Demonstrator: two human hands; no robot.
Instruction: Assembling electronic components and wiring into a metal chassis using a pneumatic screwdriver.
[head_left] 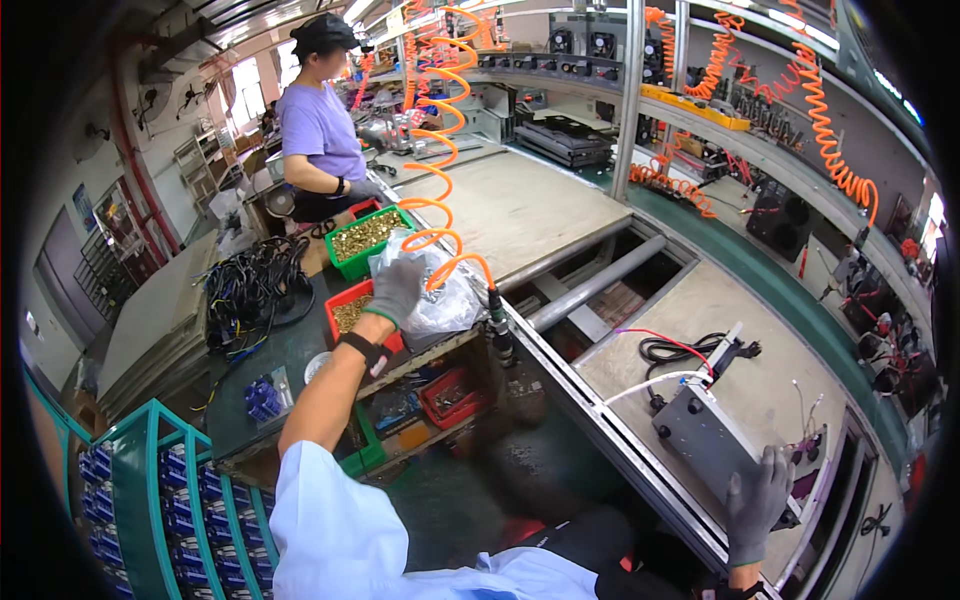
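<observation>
1 red bin (348,293) stood by the left hand (399,290), whose fingers blurred beyond telling, 1 clear bag (450,310) beside it, 1 grey box (700,432) lay on a pale board (640,335), right hand (757,503) at its near end, thumb spread from fingers

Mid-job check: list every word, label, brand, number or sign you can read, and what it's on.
None can be read.
Blue-and-white items in the teal rack: any print is too small.
Yellow strip on the overhead frame: dark marks, too small.
Blue wall panel: too blurred.
Dark metal unit at the right hand: no readable marking.
</observation>
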